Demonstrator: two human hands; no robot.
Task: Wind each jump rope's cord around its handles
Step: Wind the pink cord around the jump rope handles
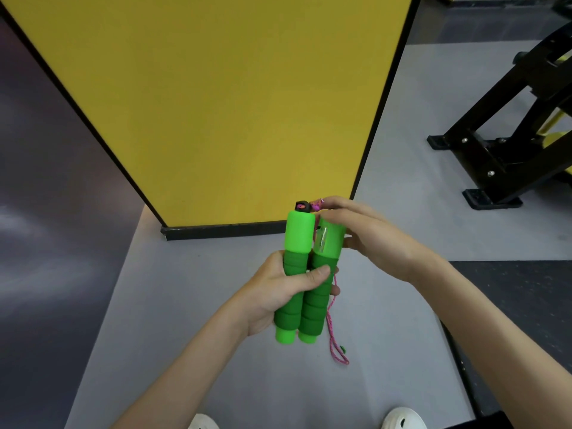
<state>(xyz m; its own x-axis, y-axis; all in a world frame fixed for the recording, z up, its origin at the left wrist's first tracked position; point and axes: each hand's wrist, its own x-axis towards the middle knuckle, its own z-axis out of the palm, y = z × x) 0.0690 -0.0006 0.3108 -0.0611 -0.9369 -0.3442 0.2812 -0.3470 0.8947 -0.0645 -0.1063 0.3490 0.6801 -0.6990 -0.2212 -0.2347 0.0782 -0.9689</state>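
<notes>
Our left hand (278,289) grips both green handles (297,236) together. Our right hand (371,239) pinches the pink cord (333,339) at their tops, mostly hidden behind them.

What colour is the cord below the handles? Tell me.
Pink cord, faintly speckled, clearest in the head view.

Handles (298,232): bright green plastic at both ends; ribbed foam grips (312,314) between them, darker green. Cap (301,206): black. Cord (330,323): pink braid with pale flecks. Panel (232,103): plain yellow, black edging. Floor (185,305): plain grey. Frame (510,144): black. Shoes (402,418): white.
</notes>
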